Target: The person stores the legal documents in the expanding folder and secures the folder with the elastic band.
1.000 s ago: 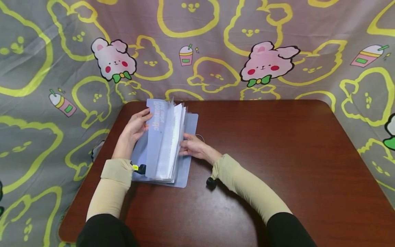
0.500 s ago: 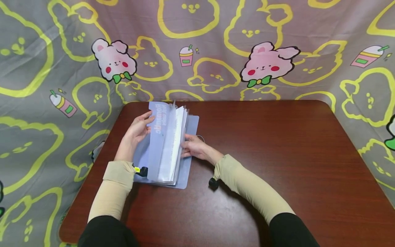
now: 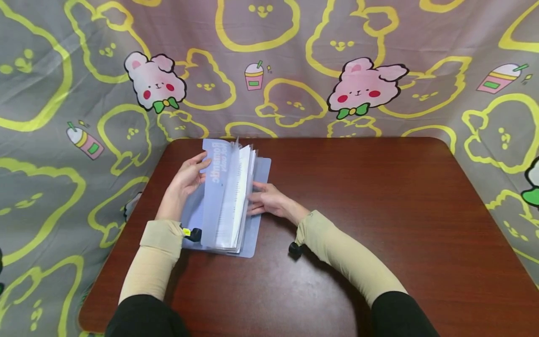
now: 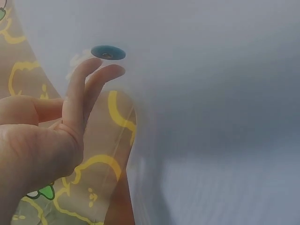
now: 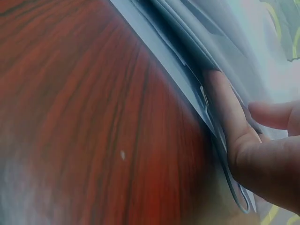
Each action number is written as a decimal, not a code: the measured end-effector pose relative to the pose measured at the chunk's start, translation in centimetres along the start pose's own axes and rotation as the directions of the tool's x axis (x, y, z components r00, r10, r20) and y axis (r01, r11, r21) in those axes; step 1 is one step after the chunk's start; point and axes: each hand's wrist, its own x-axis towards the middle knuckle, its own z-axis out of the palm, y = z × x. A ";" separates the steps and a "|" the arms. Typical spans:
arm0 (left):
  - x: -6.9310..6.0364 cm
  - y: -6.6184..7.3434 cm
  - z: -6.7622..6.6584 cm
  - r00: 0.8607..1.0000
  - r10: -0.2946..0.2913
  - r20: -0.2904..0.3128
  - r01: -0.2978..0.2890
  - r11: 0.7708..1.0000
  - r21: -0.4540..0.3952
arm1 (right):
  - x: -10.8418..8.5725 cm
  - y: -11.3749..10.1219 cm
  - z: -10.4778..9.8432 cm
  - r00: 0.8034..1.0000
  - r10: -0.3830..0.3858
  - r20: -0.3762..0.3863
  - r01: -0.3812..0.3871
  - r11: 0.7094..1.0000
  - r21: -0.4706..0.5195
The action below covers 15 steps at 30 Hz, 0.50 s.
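Note:
A pale blue document folder lies open on the table's left side, its lettered front cover raised. Inside it, clear sleeves with white printed papers stand tilted up. My left hand holds the cover by its left edge; in the left wrist view two fingertips lie beside a round teal button. At the right edge of the sleeves, my right hand holds the stack, fingers tucked under it and thumb on the upper side. The inner ends of those fingers are hidden.
The folder rests on a dark red-brown wooden table. A thin elastic loop hangs from its right edge near my right hand. Behind the table and along its sides hangs a patterned cloth.
The folder's cover and my left hand have shifted slightly to the right and toward me. My right wrist has also moved a little to the right, its hand staying at the sleeves.

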 end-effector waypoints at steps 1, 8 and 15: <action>0.0 0.0 0.0 1.000 0.003 0.000 -0.003 1.000 0.003 | -0.2 0.0 -0.2 1.000 -0.002 0.004 0.002 1.000 -0.003; -0.1 -0.4 0.1 1.000 -0.002 0.008 0.001 1.000 0.001 | -1.6 -0.2 -2.0 0.999 -0.029 0.044 0.030 0.999 -0.030; 0.4 -1.3 0.2 1.000 0.000 0.021 0.000 1.000 -0.018 | -3.3 -0.3 -3.3 0.994 -0.095 0.048 0.101 0.985 -0.140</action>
